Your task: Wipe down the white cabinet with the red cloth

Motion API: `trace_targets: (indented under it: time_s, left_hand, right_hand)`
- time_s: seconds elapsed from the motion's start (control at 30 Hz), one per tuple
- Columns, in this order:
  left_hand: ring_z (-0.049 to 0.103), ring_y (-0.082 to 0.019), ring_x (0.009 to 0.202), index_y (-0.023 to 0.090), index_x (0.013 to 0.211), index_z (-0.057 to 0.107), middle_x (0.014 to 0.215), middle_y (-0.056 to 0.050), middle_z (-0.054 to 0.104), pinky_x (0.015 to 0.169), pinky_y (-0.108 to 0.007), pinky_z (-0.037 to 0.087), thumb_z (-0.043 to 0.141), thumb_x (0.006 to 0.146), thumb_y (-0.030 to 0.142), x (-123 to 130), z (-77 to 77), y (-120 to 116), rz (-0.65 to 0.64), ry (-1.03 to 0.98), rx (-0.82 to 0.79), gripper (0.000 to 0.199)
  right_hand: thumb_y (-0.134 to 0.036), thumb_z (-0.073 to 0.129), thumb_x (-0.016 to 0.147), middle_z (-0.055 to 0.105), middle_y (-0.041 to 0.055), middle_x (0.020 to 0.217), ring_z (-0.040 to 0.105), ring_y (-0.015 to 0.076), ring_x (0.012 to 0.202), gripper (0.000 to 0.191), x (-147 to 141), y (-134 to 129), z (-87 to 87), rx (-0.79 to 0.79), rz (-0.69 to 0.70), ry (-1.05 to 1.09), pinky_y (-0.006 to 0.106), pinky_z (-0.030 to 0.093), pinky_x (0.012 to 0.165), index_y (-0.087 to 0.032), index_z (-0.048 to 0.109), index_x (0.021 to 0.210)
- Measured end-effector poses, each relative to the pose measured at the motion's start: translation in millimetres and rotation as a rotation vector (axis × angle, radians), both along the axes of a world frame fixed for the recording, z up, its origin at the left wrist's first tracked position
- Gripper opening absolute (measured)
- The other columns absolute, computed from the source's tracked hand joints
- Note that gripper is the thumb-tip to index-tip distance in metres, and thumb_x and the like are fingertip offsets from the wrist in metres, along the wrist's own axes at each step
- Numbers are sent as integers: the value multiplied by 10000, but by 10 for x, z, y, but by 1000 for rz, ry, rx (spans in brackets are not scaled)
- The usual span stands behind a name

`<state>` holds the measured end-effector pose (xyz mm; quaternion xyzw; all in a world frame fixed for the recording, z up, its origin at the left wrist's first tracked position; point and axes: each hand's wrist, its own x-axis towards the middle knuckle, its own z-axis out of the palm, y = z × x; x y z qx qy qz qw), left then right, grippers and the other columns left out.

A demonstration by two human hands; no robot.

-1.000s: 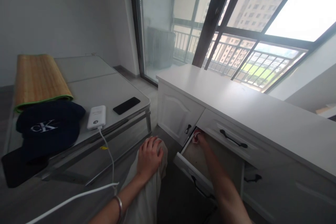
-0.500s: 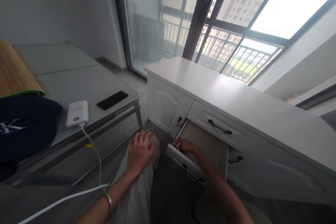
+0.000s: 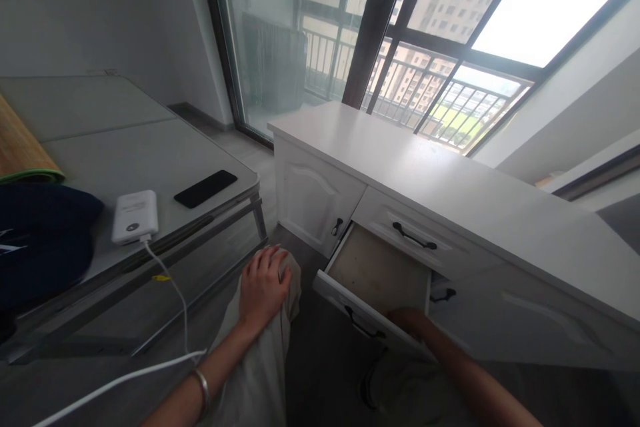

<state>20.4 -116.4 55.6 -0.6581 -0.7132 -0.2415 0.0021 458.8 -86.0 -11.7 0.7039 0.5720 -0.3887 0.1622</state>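
place: home, high-rise flat | signs: white cabinet (image 3: pixel 400 167); balcony railing (image 3: pixel 440 107); folding table (image 3: pixel 150 153); power bank (image 3: pixel 134 215)

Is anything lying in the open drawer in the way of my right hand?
Nothing visible. The right hand sits at the drawer's front right corner, and the drawer floor shows bare, only stained. The left hand rests on the knee.

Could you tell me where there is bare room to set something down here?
The white cabinet top is bare along its length. The open drawer's floor is free beyond the right hand. The grey table is crowded around the white power bank and black phone.
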Motion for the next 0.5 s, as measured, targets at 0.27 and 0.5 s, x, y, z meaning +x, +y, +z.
trace_targets:
  time_s: [0.27,0.5]
  left_hand:
    - [748,-400,1545,252,1449,889,1610,-143,873,1269,-583,616,616,1179,255,13,-17,-20,-6,-12,5,384]
    - [742,-406,1559,263,1446,895,1611,-139,874,1271,-590,621,643,1155,239,46,-11,-12,6,-38,-6,385]
  right_hand:
    - [-107,814,718,863,129,1039,841,447,1255,192,-4,445,-82,170,41,-25,513,630,1145,-262,703,745]
    - [-1,692,971,742,255,1640,618,419,1585,381,-374,1050,-54,755,-22,31,475,596,1168,-221,850,1238]
